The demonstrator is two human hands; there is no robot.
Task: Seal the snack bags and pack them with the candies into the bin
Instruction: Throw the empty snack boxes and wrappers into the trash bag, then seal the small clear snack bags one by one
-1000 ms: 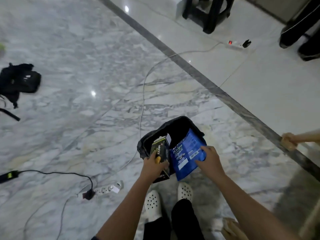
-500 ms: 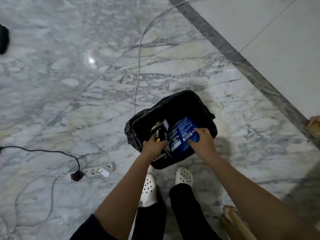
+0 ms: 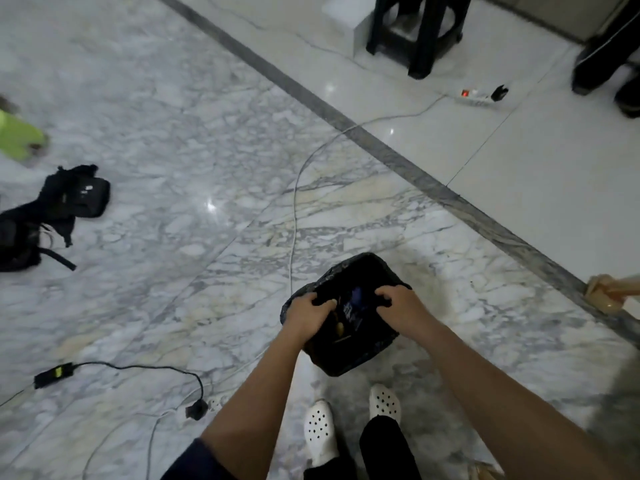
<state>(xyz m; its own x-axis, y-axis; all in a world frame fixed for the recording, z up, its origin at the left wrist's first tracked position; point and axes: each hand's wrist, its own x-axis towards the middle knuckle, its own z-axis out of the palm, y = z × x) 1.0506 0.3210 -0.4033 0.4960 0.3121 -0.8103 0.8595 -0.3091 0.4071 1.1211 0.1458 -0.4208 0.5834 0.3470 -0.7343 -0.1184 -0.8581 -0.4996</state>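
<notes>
left hand (image 3: 306,315): fingers curled in bin mouth; cannot tell on what
right hand (image 3: 403,306): likewise
bin (image 3: 346,362): black-lined, on floor (image 3: 173,150)
blue snack bag (image 3: 354,305): inside, between hands

A grey-veined marble floor (image 3: 166,98) fills most of the view, cut diagonally by a dark grey band (image 3: 346,123), with plain pale tiles (image 3: 536,161) beyond it. On the left lies a black bag (image 3: 69,199) with loose straps, and a blurred lime-green thing (image 3: 17,135) sits at the edge above it. A white power strip (image 3: 476,97) with a red light rests on the pale tiles near a black stool (image 3: 415,29). A thin white cable (image 3: 294,202) runs from the strip across the band. At lower left a black adapter (image 3: 53,374) trails a black cord (image 3: 156,368) to a plug (image 3: 196,409).
</notes>
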